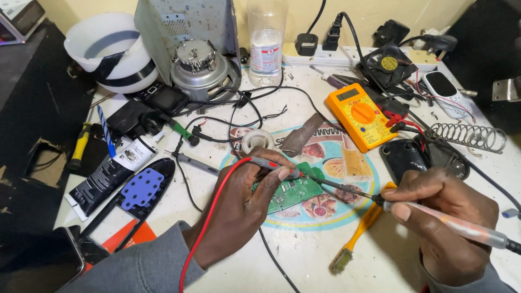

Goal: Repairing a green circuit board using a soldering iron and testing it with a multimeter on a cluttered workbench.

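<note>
My left hand (241, 209) grips a red multimeter probe (271, 164), its red lead curving back over my wrist. The probe's tip points down at a green circuit board (296, 192) lying on the white table (304, 249). My right hand (442, 222) holds a pen-shaped tool with a clear pinkish handle (456, 225). Its dark metal tip (347, 189) reaches left and meets the board's right edge. A yellow multimeter (361, 115) lies behind the board with its leads plugged in.
A yellow brush (355, 239) lies near my right hand, a metal coil stand (469, 135) and black plastic shell (412, 157) at right. A solder reel (256, 141), screwdrivers, a tube (108, 173), a bottle (266, 43), a motor (198, 68), a white bowl (108, 51) and a power strip (353, 54) crowd the back.
</note>
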